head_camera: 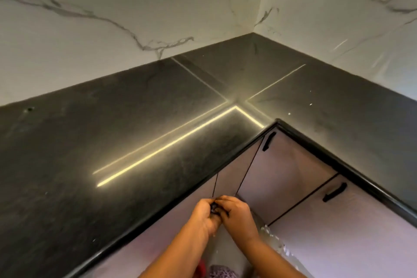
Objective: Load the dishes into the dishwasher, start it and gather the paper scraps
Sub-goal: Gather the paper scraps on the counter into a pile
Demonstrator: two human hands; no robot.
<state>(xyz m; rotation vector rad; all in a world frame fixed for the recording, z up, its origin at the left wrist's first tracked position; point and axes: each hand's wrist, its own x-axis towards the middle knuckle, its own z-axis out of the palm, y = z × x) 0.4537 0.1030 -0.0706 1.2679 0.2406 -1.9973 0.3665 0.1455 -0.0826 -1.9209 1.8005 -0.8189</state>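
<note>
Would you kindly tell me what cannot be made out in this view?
Head view throughout:
Small dark item: mostly covered by fingers of the left hand and right hand.
White specks on the countertop: too small to identify as paper.
Patterned thing: cut off by the bottom edge.

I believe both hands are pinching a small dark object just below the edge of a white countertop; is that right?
Not quite: the countertop is black, and only the marble walls behind it are white. The rest holds: in the head view, the left hand and right hand pinch a small dark object just below its edge.
</note>
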